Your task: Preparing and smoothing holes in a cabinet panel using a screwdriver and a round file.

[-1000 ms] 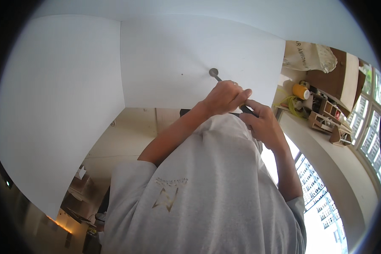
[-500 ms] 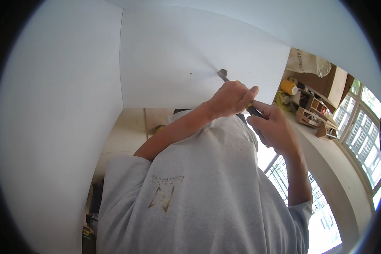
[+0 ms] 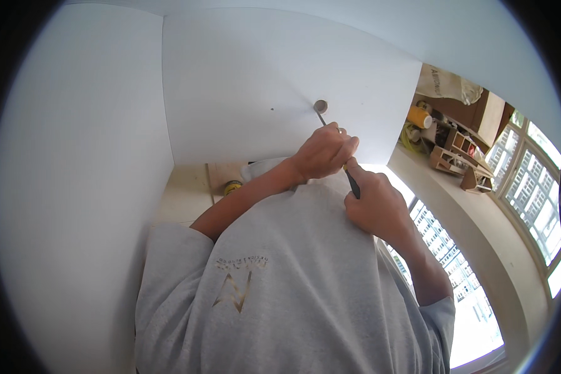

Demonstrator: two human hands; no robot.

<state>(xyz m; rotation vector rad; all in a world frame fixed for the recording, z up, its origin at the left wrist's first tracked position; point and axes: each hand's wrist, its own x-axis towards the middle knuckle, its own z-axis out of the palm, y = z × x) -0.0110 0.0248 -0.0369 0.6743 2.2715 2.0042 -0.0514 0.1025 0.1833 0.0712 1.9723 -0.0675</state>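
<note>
While R hand grips tool, tee has gold logo.

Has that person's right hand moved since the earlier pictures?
Yes. Judged against the round hole, the right hand sits lower in the view and slightly further left.

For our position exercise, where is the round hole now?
In the head view's upper half, right of centre, the round hole sits in the white panel, above the left hand, right of a dark dot.
</note>
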